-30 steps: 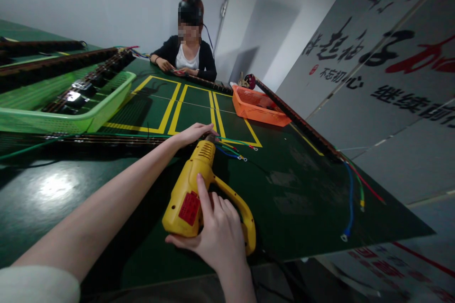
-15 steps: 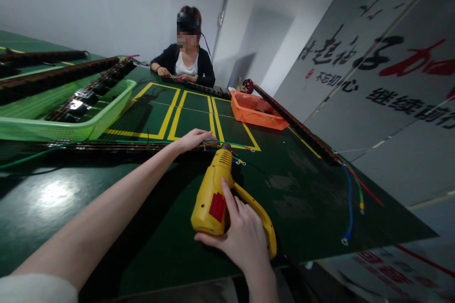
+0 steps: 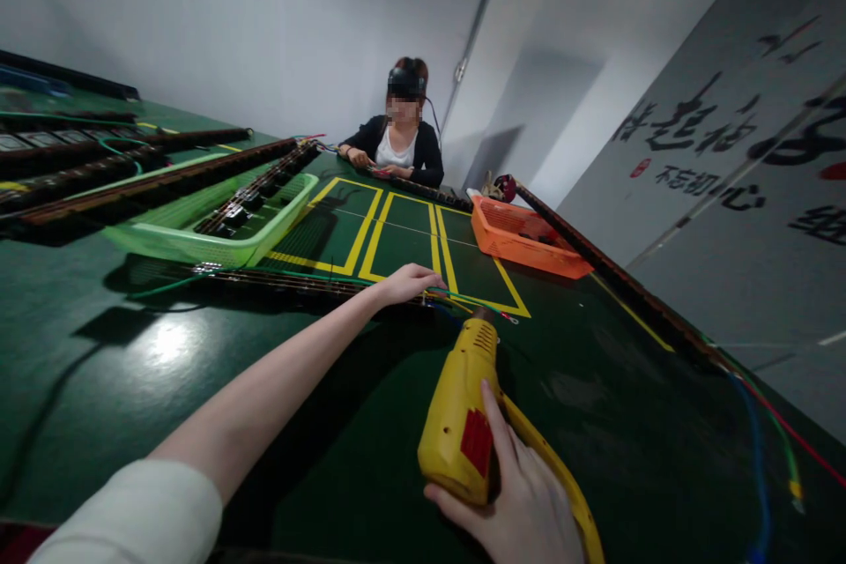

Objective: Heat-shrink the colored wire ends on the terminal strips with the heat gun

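Observation:
My right hand [image 3: 529, 493] is wrapped around a yellow heat gun [image 3: 459, 414], its nozzle pointing away from me. The nozzle is close to several coloured wires [image 3: 456, 298] with ring terminals. These come out at the right end of a long dark strip [image 3: 297, 286] lying across the table. My left hand [image 3: 413, 284] is closed over the wires at that end, and its fingertips are partly hidden. A green wire [image 3: 357, 279] runs along the strip and passes beneath this hand.
A green basket [image 3: 278, 220] holding more strips stands at the left. An orange basket [image 3: 529, 247] is at the right, beside another long strip [image 3: 621, 300] with loose wires. Across the green table [image 3: 370, 493], a person [image 3: 397, 145] in a headset sits handling wires.
My view has swung left, so everything sits further right. The heat gun's nozzle has shifted slightly right and towards me, away from my left hand. Both hands keep their hold.

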The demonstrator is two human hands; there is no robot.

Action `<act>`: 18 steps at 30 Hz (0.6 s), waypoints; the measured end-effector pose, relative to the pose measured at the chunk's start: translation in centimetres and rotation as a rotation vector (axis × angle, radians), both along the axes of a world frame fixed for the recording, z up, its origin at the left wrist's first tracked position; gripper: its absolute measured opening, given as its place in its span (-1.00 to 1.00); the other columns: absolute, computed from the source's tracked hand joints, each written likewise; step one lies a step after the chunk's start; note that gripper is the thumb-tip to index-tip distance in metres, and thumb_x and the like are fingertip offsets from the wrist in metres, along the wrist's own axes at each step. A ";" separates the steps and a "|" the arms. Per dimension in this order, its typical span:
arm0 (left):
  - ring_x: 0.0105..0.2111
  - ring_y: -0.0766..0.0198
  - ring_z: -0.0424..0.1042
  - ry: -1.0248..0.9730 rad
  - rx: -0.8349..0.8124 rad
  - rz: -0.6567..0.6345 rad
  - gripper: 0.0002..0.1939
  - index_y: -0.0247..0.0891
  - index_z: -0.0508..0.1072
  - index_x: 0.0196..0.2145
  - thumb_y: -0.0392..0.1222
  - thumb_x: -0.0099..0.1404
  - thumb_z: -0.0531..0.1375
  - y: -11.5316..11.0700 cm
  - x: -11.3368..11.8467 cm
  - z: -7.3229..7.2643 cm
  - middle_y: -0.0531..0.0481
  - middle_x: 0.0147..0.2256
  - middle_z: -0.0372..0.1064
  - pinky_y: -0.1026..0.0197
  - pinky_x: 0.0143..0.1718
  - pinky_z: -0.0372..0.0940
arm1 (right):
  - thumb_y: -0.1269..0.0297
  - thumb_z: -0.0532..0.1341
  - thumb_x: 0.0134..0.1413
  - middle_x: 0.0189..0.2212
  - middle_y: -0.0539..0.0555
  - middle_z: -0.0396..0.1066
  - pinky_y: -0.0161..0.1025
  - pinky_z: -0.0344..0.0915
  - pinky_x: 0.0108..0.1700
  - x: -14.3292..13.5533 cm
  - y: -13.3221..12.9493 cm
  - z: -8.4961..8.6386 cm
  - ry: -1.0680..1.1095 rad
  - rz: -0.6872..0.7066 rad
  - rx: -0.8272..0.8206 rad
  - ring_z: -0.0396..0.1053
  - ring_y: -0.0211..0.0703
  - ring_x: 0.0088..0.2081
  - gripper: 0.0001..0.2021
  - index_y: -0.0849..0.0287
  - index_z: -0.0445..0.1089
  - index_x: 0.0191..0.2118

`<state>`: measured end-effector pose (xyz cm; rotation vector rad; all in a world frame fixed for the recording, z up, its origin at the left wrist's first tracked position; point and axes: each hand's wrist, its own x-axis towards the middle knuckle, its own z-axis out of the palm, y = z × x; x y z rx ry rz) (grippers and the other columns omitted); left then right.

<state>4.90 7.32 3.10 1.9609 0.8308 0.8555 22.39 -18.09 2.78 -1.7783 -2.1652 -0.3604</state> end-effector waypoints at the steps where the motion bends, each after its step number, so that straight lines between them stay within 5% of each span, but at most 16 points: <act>1: -0.21 0.23 0.41 0.054 0.036 0.009 -0.57 -0.38 0.52 -0.23 -0.02 0.28 -0.01 0.0 -0.1 0.3 -0.08 -0.21 0.49 0.28 -0.15 0.24 | -0.32 0.19 -0.25 -0.22 0.16 0.47 -0.07 0.43 -0.31 -0.3 -0.1 0.0 0.004 0.042 -0.007 0.46 0.07 -0.31 0.11 0.14 -0.30 0.32; 5: -0.26 0.24 0.43 0.381 0.221 0.032 -0.67 -0.29 0.54 -0.27 -0.06 0.24 0.05 0.2 -1.2 2.1 -0.05 -0.26 0.50 0.29 -0.19 0.23 | -0.33 0.07 -0.14 -0.28 0.15 0.48 -0.15 0.43 -0.32 -2.4 -0.5 -1.3 0.019 0.272 -0.011 0.47 0.02 -0.34 0.05 0.23 -0.34 0.32; 8: -0.22 0.18 0.42 0.574 0.398 0.126 -0.72 -0.25 0.54 -0.32 -0.10 0.24 0.06 0.1 -3.1 4.3 -0.06 -0.26 0.49 0.22 -0.13 0.19 | -0.08 -0.17 0.17 -0.34 0.13 0.49 -0.17 0.41 -0.37 -4.2 -0.5 -3.4 0.013 0.367 0.065 0.48 -0.03 -0.39 -0.28 0.19 -0.39 0.32; 11: -0.22 0.21 0.42 0.565 0.481 0.225 -0.67 -0.27 0.53 -0.31 -0.09 0.28 0.01 -0.4 -5.8 7.0 -0.07 -0.28 0.49 0.22 -0.13 0.19 | 0.13 -0.22 0.23 -0.37 0.09 0.49 -0.20 0.39 -0.37 -4.8 -0.4 -4.2 0.017 0.374 0.145 0.47 -0.08 -0.42 -0.41 0.15 -0.33 0.33; 13: -0.24 0.24 0.42 0.487 0.483 0.291 -0.67 -0.27 0.53 -0.28 -0.08 0.27 0.01 -0.9 -7.9 8.9 -0.07 -0.29 0.49 0.25 -0.16 0.21 | 0.14 -0.19 0.25 -0.44 0.03 0.48 -0.24 0.37 -0.40 -4.1 0.0 -2.7 -0.005 0.434 0.138 0.45 -0.13 -0.47 -0.44 0.15 -0.23 0.32; 16: -0.27 0.25 0.41 0.375 0.450 0.422 -0.69 -0.27 0.54 -0.28 -0.09 0.24 0.04 -2.0 -11.3 11.1 -0.04 -0.32 0.50 0.26 -0.18 0.22 | -0.08 -0.08 0.19 -0.39 0.01 0.46 -0.32 0.33 -0.45 -2.4 1.3 2.2 -0.106 0.664 -0.018 0.42 -0.21 -0.44 -0.47 0.05 0.15 0.18; 18: -0.26 0.26 0.40 0.263 0.418 0.563 -0.72 -0.25 0.55 -0.30 -0.09 0.22 0.08 -2.9 -13.3 12.3 -0.02 -0.33 0.50 0.26 -0.16 0.22 | -0.25 -0.07 0.09 -0.29 0.08 0.44 -0.27 0.35 -0.38 -1.5 3.2 5.4 -0.078 0.612 -0.028 0.42 -0.16 -0.33 -0.38 0.08 0.29 0.06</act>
